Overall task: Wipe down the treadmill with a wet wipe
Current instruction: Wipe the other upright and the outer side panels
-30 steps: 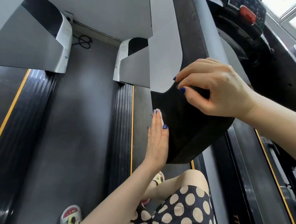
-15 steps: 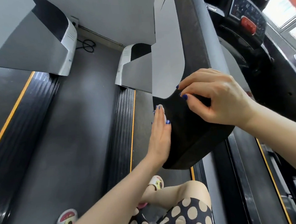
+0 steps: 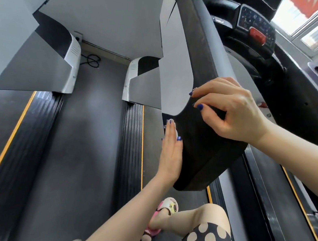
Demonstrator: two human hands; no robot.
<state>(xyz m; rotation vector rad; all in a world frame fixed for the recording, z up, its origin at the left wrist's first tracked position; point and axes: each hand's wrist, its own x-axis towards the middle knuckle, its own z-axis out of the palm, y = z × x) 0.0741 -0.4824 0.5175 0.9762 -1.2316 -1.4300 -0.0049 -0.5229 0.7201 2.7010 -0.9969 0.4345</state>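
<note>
The treadmill's black padded handrail end juts toward me at centre. My left hand lies flat against its left side, fingers straight, pressing a white wet wipe; only a sliver of the wipe shows under the fingers. My right hand sits on top of the handrail with fingers and thumb curled over its upper edge. The console with a red button is at the upper right.
A second treadmill's belt and ribbed, yellow-striped side rails run along the left. Grey motor covers and a coiled cable lie ahead by the wall. My sandalled foot stands below the handrail. A window is top right.
My left hand has slid forward along the handrail's side with the wipe, closer to the grey panel's edge. My right hand has kept its hold on top.
</note>
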